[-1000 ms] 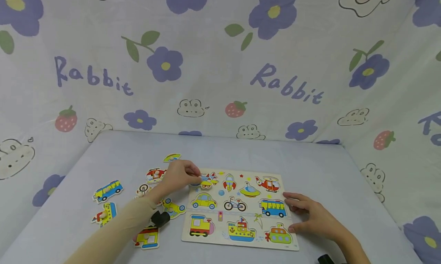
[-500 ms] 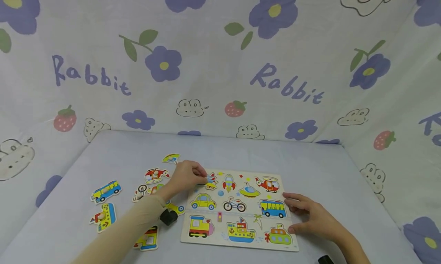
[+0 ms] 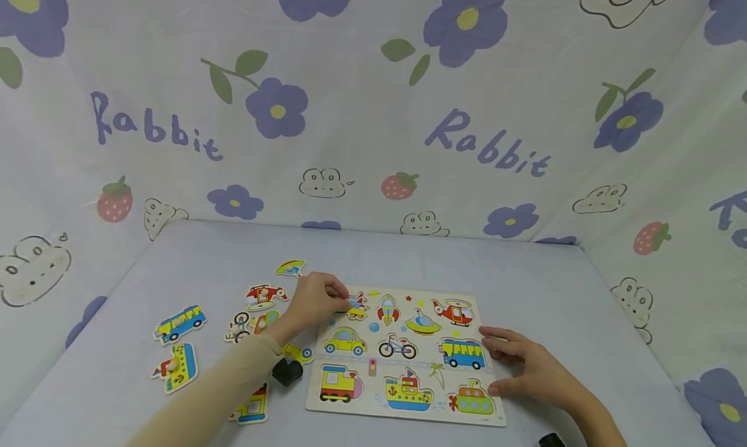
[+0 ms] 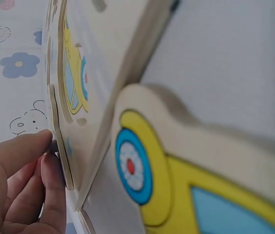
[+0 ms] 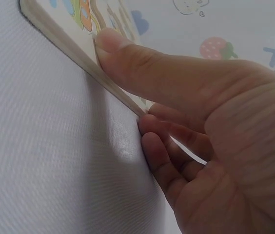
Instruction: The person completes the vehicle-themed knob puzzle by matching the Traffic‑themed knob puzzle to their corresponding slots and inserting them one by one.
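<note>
My left hand (image 3: 318, 299) pinches an airplane puzzle piece (image 3: 358, 313) over the top-left corner of the wooden puzzle board (image 3: 403, 358). In the left wrist view, thumb and fingertips meet behind the piece, which shows edge-on, close over the board's face. The fingers hide part of the airplane in the head view. My right hand (image 3: 528, 372) rests at the board's right edge, its thumb (image 5: 142, 61) on the face and the other fingertips by the side. The board shows vehicle pictures, such as a rocket (image 3: 388, 309) and a bicycle (image 3: 398, 347).
Left of the board lie loose knobbed pieces: a bus (image 3: 181, 324), a ship (image 3: 177, 368), a helicopter (image 3: 265, 296), a flying saucer (image 3: 290, 267), a bicycle piece (image 3: 238, 327), a train (image 3: 253, 406) and a yellow car (image 4: 176, 190), partly under the left forearm. A patterned cloth (image 3: 350, 129) hangs behind.
My left hand has moved slightly right with the airplane piece, further over the board's top-left corner, then stayed nearly still. The right hand has not moved.
</note>
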`<act>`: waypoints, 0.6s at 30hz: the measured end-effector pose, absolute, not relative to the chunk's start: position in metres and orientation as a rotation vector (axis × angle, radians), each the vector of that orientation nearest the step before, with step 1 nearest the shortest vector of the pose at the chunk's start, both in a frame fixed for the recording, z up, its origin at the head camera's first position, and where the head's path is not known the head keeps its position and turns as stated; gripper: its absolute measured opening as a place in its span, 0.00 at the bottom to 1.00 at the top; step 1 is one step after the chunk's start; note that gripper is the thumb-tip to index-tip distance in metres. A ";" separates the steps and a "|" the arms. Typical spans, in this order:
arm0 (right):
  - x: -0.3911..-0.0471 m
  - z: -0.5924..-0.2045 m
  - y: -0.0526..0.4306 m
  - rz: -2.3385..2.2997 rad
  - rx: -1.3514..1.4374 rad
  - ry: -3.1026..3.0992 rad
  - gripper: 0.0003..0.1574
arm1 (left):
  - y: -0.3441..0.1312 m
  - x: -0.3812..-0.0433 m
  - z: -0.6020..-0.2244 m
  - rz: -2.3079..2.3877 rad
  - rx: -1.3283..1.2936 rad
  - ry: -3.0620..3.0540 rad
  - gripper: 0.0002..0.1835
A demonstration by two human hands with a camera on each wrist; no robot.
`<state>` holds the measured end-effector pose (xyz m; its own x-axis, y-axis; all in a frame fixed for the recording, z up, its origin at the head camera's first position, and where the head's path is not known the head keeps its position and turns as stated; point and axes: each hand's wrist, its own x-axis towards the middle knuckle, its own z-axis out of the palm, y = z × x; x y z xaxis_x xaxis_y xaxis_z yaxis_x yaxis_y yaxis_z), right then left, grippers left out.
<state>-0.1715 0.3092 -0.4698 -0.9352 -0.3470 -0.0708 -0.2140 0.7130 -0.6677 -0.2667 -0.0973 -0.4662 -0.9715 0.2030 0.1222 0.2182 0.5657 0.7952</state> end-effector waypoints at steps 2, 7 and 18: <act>-0.171 -0.470 0.309 -1.025 -0.447 2.731 0.51 | -0.097 -0.266 -0.467 -1.407 -0.357 -2.745 0.07; -0.172 -0.470 0.310 -1.029 -0.449 2.728 0.51 | -0.094 -0.266 -0.471 -1.404 -0.333 -2.695 0.07; -0.171 -0.471 0.312 -1.019 -0.467 2.730 0.52 | -0.090 -0.267 -0.476 -1.387 -0.261 -2.682 0.07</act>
